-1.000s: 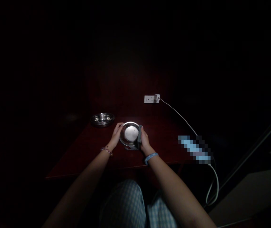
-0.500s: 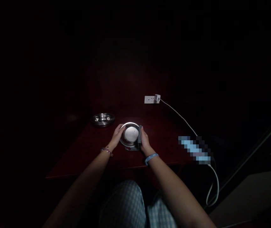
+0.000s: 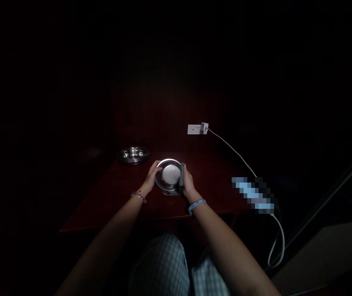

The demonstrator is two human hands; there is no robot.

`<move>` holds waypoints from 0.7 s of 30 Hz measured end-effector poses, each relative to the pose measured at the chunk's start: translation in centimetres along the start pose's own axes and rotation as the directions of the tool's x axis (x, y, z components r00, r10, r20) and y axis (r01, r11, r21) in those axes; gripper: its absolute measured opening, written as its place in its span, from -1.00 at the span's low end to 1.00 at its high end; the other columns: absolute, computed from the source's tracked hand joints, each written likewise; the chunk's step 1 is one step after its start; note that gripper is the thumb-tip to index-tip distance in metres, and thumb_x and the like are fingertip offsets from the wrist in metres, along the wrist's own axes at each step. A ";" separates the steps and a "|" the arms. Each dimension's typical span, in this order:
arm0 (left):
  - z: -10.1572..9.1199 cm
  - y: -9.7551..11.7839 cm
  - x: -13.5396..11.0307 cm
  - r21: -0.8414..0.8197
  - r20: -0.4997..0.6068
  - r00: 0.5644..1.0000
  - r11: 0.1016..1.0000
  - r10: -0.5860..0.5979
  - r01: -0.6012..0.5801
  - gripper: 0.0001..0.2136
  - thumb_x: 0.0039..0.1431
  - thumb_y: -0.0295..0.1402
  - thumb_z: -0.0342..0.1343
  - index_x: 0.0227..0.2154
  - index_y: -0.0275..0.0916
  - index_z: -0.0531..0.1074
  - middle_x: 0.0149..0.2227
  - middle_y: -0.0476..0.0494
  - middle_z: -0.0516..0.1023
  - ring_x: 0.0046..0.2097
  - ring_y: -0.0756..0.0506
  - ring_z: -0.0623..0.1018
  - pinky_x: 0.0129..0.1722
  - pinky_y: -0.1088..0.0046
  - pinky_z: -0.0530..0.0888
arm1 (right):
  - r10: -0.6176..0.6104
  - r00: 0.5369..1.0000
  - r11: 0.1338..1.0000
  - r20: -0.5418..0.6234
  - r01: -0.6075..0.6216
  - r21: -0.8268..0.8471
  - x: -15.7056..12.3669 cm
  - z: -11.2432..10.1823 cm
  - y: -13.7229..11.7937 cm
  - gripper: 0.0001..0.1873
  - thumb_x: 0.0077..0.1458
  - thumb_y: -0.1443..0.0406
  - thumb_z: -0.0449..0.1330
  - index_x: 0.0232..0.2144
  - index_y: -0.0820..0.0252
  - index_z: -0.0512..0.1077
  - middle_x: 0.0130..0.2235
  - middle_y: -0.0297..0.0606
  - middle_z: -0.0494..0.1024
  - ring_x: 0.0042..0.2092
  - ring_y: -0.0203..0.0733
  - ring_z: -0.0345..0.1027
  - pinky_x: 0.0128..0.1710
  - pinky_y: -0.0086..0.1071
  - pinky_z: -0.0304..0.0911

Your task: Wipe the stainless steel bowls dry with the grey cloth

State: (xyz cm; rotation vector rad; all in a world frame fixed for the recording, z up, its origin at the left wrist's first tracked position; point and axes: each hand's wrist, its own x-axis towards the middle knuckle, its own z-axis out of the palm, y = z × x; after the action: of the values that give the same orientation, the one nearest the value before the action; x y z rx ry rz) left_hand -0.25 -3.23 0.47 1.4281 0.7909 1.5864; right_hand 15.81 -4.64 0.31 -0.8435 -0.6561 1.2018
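Observation:
Between my two hands is a round, shiny metal bowl [image 3: 171, 175], tilted so its inside faces me. My left hand [image 3: 152, 176] grips the bowl's left rim, thumb over the edge. On the opposite side, my right hand [image 3: 189, 181] presses a grey cloth [image 3: 181, 176] against the right rim, its fingers closed around cloth and rim together. Part of the cloth also shows beneath the bowl's lower edge. The fingertips behind the bowl are hidden.
Several nested metal bowls [image 3: 133, 156] stand on the dark red table [image 3: 102, 209] at back left. A wall socket [image 3: 194, 129] holds a white charger [image 3: 204, 127], whose cable [image 3: 237, 153] runs down right to a blurred blue object [image 3: 252, 195]. My knees are below the table's front edge.
My left thumb has shifted slightly on the bowl's rim. The bowl, the cloth and my right hand stay almost in place.

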 end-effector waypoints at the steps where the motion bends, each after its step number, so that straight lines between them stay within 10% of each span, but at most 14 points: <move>1: 0.0 0.1 0.0 0.002 0.008 1.000 1.000 0.004 -0.004 -0.75 0.10 -0.13 0.17 -0.24 -0.15 0.48 -0.29 -0.05 0.52 -0.18 -0.19 0.51 -0.10 0.28 0.50 | 0.001 1.000 1.000 -0.001 -0.001 0.003 0.0 0.0 0.0 -0.66 0.25 0.00 0.29 -0.30 0.14 0.59 -0.33 -0.20 0.75 -0.14 -0.04 0.66 -0.05 -0.24 0.54; 21: 0.2 0.2 0.0 0.030 0.048 0.998 0.999 -0.036 0.035 -0.62 0.08 0.02 0.33 -0.22 -0.12 0.44 -0.24 -0.05 0.55 -0.15 -0.20 0.55 -0.07 0.26 0.47 | -0.023 1.000 1.000 0.008 0.023 0.000 0.0 -0.1 0.1 -0.60 0.21 -0.05 0.31 -0.33 0.17 0.60 -0.38 -0.20 0.74 -0.20 -0.05 0.65 -0.13 -0.25 0.53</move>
State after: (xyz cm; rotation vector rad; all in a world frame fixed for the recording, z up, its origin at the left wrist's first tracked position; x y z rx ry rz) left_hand -0.13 -3.31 0.67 1.4602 0.8098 1.5139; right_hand 15.82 -4.59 0.18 -0.8290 -0.6707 1.1852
